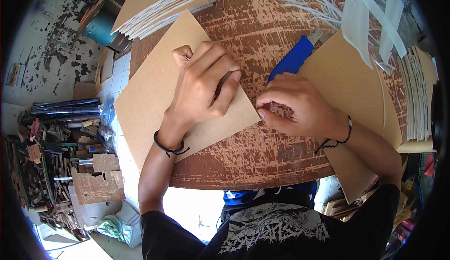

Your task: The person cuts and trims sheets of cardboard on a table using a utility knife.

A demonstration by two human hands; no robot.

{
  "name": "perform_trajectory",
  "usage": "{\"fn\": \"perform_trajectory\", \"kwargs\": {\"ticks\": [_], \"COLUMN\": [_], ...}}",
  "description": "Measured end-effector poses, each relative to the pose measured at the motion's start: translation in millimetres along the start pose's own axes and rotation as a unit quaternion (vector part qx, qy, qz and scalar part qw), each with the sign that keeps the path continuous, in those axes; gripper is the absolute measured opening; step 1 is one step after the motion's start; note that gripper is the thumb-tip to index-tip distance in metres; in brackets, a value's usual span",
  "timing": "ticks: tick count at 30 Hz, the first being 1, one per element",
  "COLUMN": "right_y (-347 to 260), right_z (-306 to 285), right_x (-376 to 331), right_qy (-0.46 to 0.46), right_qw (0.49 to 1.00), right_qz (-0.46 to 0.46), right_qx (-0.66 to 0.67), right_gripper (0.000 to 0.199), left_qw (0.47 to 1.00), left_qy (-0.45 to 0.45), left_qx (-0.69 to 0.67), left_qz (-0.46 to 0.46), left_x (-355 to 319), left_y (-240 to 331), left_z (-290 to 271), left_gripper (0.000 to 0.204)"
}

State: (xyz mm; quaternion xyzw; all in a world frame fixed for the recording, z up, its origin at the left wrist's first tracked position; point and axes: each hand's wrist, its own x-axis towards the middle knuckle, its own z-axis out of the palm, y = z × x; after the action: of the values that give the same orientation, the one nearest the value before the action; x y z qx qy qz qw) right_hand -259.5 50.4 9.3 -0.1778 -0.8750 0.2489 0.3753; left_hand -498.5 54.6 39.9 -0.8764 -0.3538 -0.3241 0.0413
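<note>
A thin brown board lies at an angle on the worn table, one corner pointing toward my right hand. My left hand rests over it with curled fingers, thumb and forefinger closed at its right edge. At the board's right corner, my right hand pinches with thumb and forefinger. Just beyond the right hand lies a blue-wrapped object with a flat greyish tip; its exact kind is unclear. Under my right forearm is another brown board, partly covered by the arm.
A stack of white-edged boards sits at the far left of the table. Thin white strips and wide translucent strips lie at the far right. Another board stack stands right. Scrap piles up on the left floor.
</note>
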Motion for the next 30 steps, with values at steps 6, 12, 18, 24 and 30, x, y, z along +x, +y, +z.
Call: {"fn": "perform_trajectory", "kwargs": {"ticks": [6, 12, 18, 24, 30], "right_y": [-1.9, -1.2, -3.6, -5.8, -5.9], "right_z": [-0.5, -3.6, -12.0, -8.1, -4.4], "right_x": [3.2, 0.4, -2.0, 2.5, 4.6], "right_qy": [-0.011, -0.009, -0.025, -0.012, -0.035], "right_qw": [1.0, 1.0, 0.996, 0.999, 0.999], "right_qz": [0.002, -0.003, 0.054, 0.023, 0.021], "right_qx": [-0.013, 0.018, 0.068, 0.03, -0.005], "right_gripper": [0.013, 0.015, 0.012, 0.007, 0.008], "left_qw": [1.0, 1.0, 1.0, 1.0, 1.0], "left_qy": [-0.004, -0.009, -0.004, -0.006, -0.003], "left_qx": [-0.003, -0.005, -0.005, -0.005, -0.006], "left_qz": [0.0, 0.0, -0.008, -0.003, 0.001], "left_x": [-0.4, 0.6, -0.5, -2.4, -2.6], "left_y": [0.0, 5.7, -2.0, 0.7, 1.9], "left_z": [0.0, 1.7, 0.1, -2.0, -1.6], "left_gripper": [0.005, 0.006, 0.006, 0.007, 0.007]}}
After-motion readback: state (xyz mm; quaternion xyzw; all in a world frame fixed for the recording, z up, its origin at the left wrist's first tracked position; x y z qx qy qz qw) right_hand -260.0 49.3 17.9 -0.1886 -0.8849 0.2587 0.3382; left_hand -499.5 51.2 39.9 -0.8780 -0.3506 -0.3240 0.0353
